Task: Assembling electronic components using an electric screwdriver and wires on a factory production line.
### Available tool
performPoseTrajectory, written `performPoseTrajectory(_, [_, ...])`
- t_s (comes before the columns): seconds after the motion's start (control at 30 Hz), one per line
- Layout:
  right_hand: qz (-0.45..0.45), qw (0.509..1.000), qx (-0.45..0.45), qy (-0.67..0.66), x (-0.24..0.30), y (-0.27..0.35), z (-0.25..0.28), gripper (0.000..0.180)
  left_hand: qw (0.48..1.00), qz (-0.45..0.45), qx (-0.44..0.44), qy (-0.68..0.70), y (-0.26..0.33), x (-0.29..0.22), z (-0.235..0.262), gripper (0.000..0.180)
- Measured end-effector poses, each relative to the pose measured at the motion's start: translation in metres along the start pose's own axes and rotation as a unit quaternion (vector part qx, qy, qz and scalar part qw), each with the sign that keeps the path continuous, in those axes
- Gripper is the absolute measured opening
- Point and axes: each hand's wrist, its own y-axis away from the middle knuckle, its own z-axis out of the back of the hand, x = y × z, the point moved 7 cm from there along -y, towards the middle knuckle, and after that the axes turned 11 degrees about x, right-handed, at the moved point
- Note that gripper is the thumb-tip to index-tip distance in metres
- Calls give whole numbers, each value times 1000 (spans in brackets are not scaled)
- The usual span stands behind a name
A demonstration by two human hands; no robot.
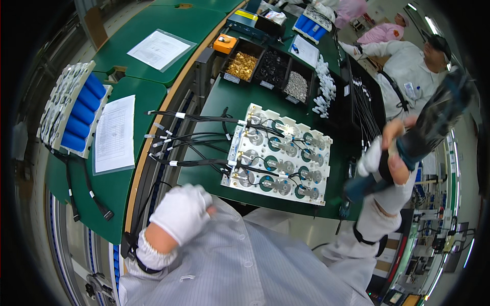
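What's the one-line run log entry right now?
left hand: gloved, curled, contents unclear | right hand: gripping power tool, right of white battery pack | bench: battery pack, black cables at left side

Item: one white block module [279, 159], roughly rectangular; is lying flat on the green bench [209, 179], sitting slightly askew. Its top is displaying rows of round grey discs, dark green and blue rings, and clear or silvery tabs; thin black leads are threading among them.

Item: black cable bundles [204, 119], white-tagged; are extending leftward from the module, their loose ends reaching past the bench edge.

Item: one hand-held tool [434, 115], dark teal and black, glossy at its bulky upper end; is slanting in the right hand [395, 153], its narrower end pointing down-left, apart from the module. Its outline is blurring.
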Motion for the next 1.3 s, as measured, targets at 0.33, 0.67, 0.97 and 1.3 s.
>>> performPoseTrajectory(0.33, [-441,764,16,470,-96,198,119,59,988,-18,-133,-79,-117,83,-2,72])
performPoseTrajectory(0.67, [-414,738,-31,532,-207,187,160,59,982,132,-20,-131,-117,66,-16,11])
performPoseTrajectory(0.97, [-217,930,-69,289,-161,205,28,32,832,66,-126,537,-70,74,-48,31])
performPoseTrajectory(1.3, [-155,928,-178,288,-226,215,-50,44,765,91,-176,612,-53,30,-76,32])
